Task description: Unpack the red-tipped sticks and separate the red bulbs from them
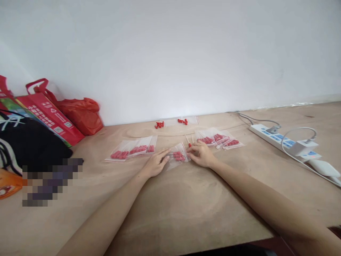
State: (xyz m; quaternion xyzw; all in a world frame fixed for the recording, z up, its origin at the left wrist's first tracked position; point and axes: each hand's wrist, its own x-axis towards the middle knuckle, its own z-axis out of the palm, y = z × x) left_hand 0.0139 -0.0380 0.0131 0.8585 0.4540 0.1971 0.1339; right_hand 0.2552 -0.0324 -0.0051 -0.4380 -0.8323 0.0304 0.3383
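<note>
A small clear zip bag [178,164] with several red pieces inside lies between my hands on the wooden table. My left hand [156,163] grips the bag's left side, fingers curled over it. At the bag's right edge, by its red-lined strip, my right hand [202,154] is closed in a pinch. Thin pale sticks [187,140], one with a red end, show just beyond my right fingertips. Filled zip bags [138,149] overlap to the left of my left hand. More filled zip bags [231,142] are bunched beyond my right hand.
Loose red pieces [160,124] and a flat clear bag [170,122] lie near the wall. On the right is a white power strip [277,138] with a charger [303,146] and cables. Red shopping bags [53,117] and a black cloth bag [34,142] stand at left.
</note>
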